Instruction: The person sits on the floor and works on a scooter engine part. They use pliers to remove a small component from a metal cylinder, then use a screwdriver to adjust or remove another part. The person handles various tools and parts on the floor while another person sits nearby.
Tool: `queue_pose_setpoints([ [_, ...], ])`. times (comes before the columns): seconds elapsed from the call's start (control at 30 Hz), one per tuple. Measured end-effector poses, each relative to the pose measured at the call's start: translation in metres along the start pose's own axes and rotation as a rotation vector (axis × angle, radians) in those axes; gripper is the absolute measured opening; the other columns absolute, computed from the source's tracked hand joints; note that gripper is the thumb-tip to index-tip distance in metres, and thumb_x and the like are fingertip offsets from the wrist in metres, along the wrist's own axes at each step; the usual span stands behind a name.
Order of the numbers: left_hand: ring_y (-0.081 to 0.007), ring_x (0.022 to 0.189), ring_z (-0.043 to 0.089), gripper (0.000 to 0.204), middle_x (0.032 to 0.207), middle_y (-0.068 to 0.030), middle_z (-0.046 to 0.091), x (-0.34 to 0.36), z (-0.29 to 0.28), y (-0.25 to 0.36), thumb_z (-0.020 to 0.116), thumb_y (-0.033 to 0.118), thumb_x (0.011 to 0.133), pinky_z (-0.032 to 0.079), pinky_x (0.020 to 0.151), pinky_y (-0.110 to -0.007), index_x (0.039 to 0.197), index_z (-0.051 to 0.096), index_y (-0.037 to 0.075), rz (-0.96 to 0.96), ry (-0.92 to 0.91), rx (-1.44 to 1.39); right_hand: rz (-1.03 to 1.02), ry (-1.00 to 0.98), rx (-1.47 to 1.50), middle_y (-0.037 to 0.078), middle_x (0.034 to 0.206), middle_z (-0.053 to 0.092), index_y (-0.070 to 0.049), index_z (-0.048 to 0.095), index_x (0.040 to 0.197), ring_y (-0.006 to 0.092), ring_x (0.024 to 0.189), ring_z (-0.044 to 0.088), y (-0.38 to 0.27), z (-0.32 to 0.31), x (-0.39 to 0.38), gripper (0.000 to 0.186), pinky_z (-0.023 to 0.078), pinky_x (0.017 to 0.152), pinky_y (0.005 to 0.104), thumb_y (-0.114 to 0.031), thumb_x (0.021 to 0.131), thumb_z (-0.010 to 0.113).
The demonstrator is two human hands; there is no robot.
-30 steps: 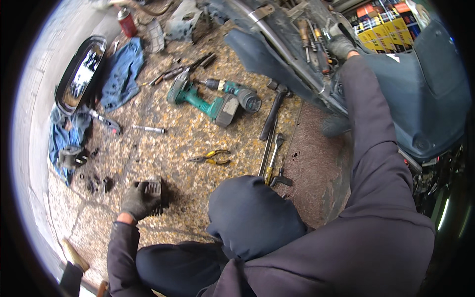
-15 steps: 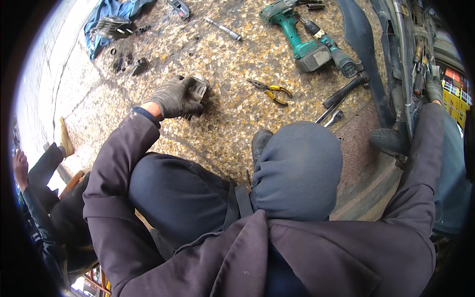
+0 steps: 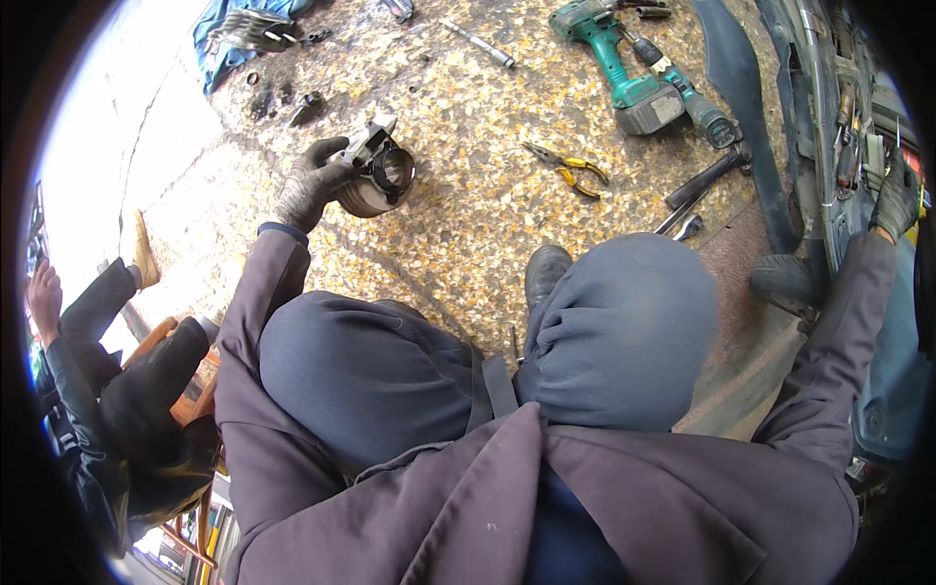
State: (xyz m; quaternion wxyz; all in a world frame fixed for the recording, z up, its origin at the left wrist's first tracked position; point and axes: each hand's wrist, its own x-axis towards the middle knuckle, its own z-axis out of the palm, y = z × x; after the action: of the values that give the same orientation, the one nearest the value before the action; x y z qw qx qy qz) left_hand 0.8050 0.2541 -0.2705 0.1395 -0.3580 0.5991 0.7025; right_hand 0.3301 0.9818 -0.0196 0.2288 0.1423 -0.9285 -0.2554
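My gloved left hand point(image 3: 314, 183) grips a metal cylinder part point(image 3: 363, 200) with a round bore and finned side, its open end tilted up. My gloved right hand point(image 3: 893, 203) is at the far right on the dark vehicle body point(image 3: 819, 224), fingers curled beside several screwdrivers and tools point(image 3: 846, 141); what it holds, if anything, I cannot make out. Between my hands lie yellow-handled pliers point(image 3: 575, 175), a green cordless driver point(image 3: 634, 97), a second green drill point(image 3: 697, 107), a hammer point(image 3: 702, 180) and a ratchet point(image 3: 688, 228).
My two knees fill the lower middle. A blue rag point(image 3: 219, 49), a finned metal part point(image 3: 253, 29), small black parts point(image 3: 302, 107) and a socket extension point(image 3: 478, 42) lie at the back. Another person point(image 3: 107, 380) sits at the left edge on a wooden seat.
My left hand has raised the cylinder part and tipped it, so its bore now shows. My right hand stays at the vehicle. The view has swung, bringing the other person into sight.
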Motion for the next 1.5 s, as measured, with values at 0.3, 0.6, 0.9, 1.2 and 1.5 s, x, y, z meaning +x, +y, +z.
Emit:
queue_pose_setpoints([
  [0.3,-0.0273,0.111,0.06,0.069,0.121,-0.017,0.059,-0.051,0.003,0.006,0.077,0.02,0.072,0.048,0.098,-0.039,0.13,0.049,-0.005,0.254,-0.196,-0.486,-0.321,-0.47,1.838,0.002,0.077,0.06,-0.002,0.064,0.108,0.0101,0.068,0.059,-0.379,-0.215,-0.068,0.023,0.049,0.059,0.0254,-0.018,0.091,0.063],
  [0.6,-0.0296,0.115,0.058,0.067,0.127,-0.0188,0.057,-0.111,0.011,0.054,0.08,0.021,0.075,0.052,0.095,-0.04,0.13,0.05,-0.004,0.555,-0.233,-0.545,-0.93,-0.422,1.86,-0.001,0.085,0.058,-0.004,0.06,0.105,0.0059,0.077,0.055,-0.482,-0.341,-0.081,0.014,0.048,0.068,0.024,-0.006,0.091,0.061],
  [0.9,-0.0277,0.117,0.056,0.061,0.127,-0.0168,0.055,-0.133,0.001,0.055,0.076,0.013,0.078,0.05,0.099,-0.04,0.13,0.05,-0.003,0.645,-0.201,-0.534,-0.919,-0.429,1.959,0.003,0.091,0.064,-0.002,0.062,0.105,0.0084,0.084,0.061,-0.477,-0.362,-0.098,0.015,0.05,0.074,0.0257,-0.003,0.09,0.06],
  [1.2,-0.0283,0.119,0.055,0.075,0.128,-0.0183,0.055,-0.121,0.005,0.049,0.074,0.024,0.068,0.043,0.104,-0.041,0.133,0.047,-0.003,0.651,-0.221,-0.521,-1.071,-0.403,1.807,0.01,0.088,0.066,-0.004,0.062,0.101,0.0189,0.083,0.067,-0.493,-0.376,-0.115,0.016,0.054,0.071,0.0312,-0.005,0.085,0.063],
  [1.5,-0.0303,0.125,0.051,0.075,0.134,-0.0201,0.051,-0.121,0.011,0.051,0.075,0.025,0.072,0.042,0.107,-0.042,0.134,0.045,-0.005,0.634,-0.209,-0.431,-1.109,-0.185,1.788,0.013,0.074,0.064,-0.008,0.064,0.088,0.0334,0.069,0.065,-0.514,-0.365,-0.124,0.011,0.052,0.061,0.039,-0.012,0.078,0.067],
])
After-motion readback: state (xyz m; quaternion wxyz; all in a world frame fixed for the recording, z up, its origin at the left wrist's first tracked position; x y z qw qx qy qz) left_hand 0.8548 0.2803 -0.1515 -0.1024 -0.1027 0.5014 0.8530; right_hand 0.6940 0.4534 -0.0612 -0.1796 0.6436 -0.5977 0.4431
